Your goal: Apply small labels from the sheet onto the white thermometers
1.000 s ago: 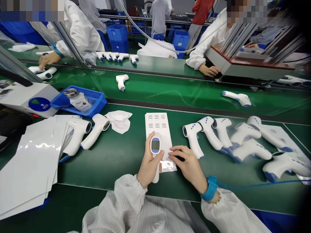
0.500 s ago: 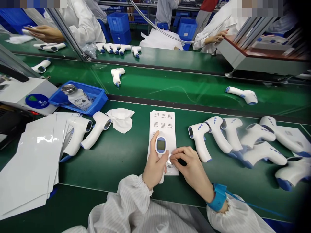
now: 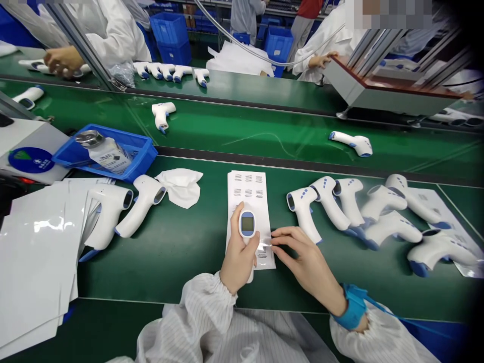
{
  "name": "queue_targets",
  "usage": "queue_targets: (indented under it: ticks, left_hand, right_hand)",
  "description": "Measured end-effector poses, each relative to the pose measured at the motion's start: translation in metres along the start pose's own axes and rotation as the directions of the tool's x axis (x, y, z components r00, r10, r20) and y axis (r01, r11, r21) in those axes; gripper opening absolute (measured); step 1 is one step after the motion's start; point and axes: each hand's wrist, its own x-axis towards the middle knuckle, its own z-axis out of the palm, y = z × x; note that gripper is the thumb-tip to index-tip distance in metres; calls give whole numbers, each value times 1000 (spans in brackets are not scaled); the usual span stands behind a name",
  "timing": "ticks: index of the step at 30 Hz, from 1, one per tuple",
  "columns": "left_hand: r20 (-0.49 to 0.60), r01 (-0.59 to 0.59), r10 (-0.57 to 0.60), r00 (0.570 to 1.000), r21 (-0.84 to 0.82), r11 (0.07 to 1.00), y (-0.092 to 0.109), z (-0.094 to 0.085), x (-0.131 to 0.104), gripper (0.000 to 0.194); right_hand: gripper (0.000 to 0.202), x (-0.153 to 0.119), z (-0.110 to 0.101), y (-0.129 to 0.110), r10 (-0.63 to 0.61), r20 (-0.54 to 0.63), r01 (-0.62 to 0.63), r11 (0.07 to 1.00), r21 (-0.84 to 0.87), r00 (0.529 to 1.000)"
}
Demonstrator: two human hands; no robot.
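My left hand point(image 3: 238, 257) is wrapped round the handle of a white infrared thermometer point(image 3: 247, 243), its blue-framed screen facing up. Beneath it lies a white label sheet point(image 3: 247, 182) with rows of small black print, partly covered by the hand and thermometer. At the sheet's right edge, the thumb and forefinger of my right hand point(image 3: 302, 259) pinch a small clear label point(image 3: 265, 245). Whether its left end still sticks to the sheet, I cannot tell. A blue wrist strap point(image 3: 351, 306) circles my right wrist.
Several white thermometers point(image 3: 328, 201) lie at right, with two more point(image 3: 141, 204) at left by a paper stack point(image 3: 38, 252). A crumpled wipe point(image 3: 181, 186) and a blue tray point(image 3: 141, 164) holding a bottle point(image 3: 104, 151) stand behind. Beyond runs a green belt point(image 3: 245, 126) carrying thermometers; co-workers sit across.
My right hand has drawn slightly rightward to the sheet's edge, its fingers still pinched. My left hand keeps its hold on the thermometer. The whole view has shifted a little, and thermometers on the belt appear further left.
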Motion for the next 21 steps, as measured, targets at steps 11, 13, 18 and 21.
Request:
queue_targets:
  ticks: [11, 13, 18, 21]
  left_hand:
    - [-10, -16, 16, 1000, 7, 1000, 0, 0, 0, 65]
    - [-17, -20, 20, 1000, 26, 999, 0, 1, 0, 66]
    - [-74, -23, 40, 996, 226, 974, 4, 0, -1, 65]
    - [-53, -4, 22, 998, 311, 951, 7, -4, -1, 66]
  right_hand:
    - [8, 8, 27, 10, 157, -8, -153, 973, 175, 988]
    - [7, 10, 27, 9, 145, -7, -142, 979, 148, 989]
    - [10, 10, 25, 7, 21, -23, -19, 999, 49, 1000]
    - [9, 9, 25, 7, -10, -38, 11, 1000, 21, 999]
